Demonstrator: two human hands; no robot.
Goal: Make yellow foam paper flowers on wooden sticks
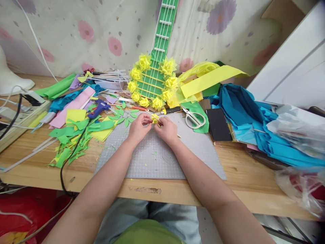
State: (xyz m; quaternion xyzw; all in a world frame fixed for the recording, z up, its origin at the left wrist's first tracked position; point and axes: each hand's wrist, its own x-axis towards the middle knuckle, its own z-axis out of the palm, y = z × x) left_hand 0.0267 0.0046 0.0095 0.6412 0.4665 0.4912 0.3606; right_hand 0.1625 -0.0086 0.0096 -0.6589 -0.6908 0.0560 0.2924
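Observation:
Over the grey cutting mat (154,159), a small yellow paper flower (154,118) sits between my two hands. My left hand (139,128) is closed in a pinch at the flower's left edge. Closed too, my right hand (167,130) grips a thin wooden stick (179,136); one end pokes out below the palm and the tip meets the flower. Right behind stands a green paper guitar (152,84), its body ringed with yellow paper roses (168,67). Green paper leaves (126,117) on wires lie left of my left hand.
A blue glue gun (99,108) and green paper scraps (71,145) lie to the left, with a black cord over the table edge. Scissors (194,119), a black phone (218,124) and blue paper (238,105) are on the right. A power strip (22,118) stands far left.

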